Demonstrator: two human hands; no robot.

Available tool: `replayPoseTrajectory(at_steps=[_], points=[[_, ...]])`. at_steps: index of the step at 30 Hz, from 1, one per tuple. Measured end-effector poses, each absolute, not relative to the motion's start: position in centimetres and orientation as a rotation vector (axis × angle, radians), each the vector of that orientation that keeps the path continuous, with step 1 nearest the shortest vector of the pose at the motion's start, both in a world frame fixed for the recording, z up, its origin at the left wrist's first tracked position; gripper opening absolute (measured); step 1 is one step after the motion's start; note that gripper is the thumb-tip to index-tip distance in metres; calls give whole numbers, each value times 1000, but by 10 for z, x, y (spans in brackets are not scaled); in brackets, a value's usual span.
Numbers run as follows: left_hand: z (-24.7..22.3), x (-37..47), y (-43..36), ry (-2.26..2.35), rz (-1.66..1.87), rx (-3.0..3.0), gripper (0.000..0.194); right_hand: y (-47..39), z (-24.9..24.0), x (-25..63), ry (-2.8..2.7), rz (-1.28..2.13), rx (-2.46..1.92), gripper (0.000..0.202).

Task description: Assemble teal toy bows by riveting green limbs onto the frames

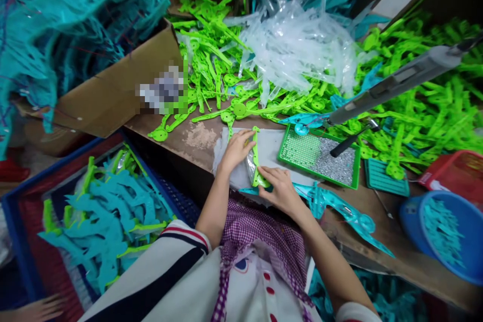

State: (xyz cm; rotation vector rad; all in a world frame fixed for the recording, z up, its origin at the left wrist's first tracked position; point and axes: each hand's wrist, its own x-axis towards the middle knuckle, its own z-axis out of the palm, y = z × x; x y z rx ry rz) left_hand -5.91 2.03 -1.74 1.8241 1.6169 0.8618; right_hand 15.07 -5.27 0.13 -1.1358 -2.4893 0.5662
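Note:
A bright green plastic part [255, 153] with a clear plastic strip [250, 166] along it lies on a grey sheet [271, 143] in front of me. My left hand [237, 150] holds its far end, fingers bent over it. At the near end my right hand [278, 187] grips the same part between thumb and fingers. Just right of my right hand lies a long turquoise plastic piece [341, 206]. Beyond it sits a green tray [357, 166] with small metal screws [337, 161] heaped in its right half.
A grey powered screwdriver [396, 83] slants in from the right. Green parts [211, 60] and clear strips [298, 43] are piled behind. A blue bucket [415, 216] stands right; a blue crate [22, 241] of parts is left. Another person's hand [35, 309] shows lower left.

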Motion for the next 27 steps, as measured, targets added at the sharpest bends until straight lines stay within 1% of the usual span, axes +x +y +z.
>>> replayPoseTrajectory(at_steps=[5,9,17,24,27], points=[[-2,-58,21,1717,539,1988,39,-50,5,150,-2511,589,-1116,48],[11,-58,27,1680,358,2131,37,-43,10,153,-2563,620,-1091,47],[7,-70,33,1632,334,2175,35,-29,22,155,-2724,676,-1033,48],[7,-66,33,1627,339,2213,33,-22,26,156,-2660,827,-1086,47],[3,-64,32,1643,382,2239,32,-34,15,158,-2707,704,-1069,44]])
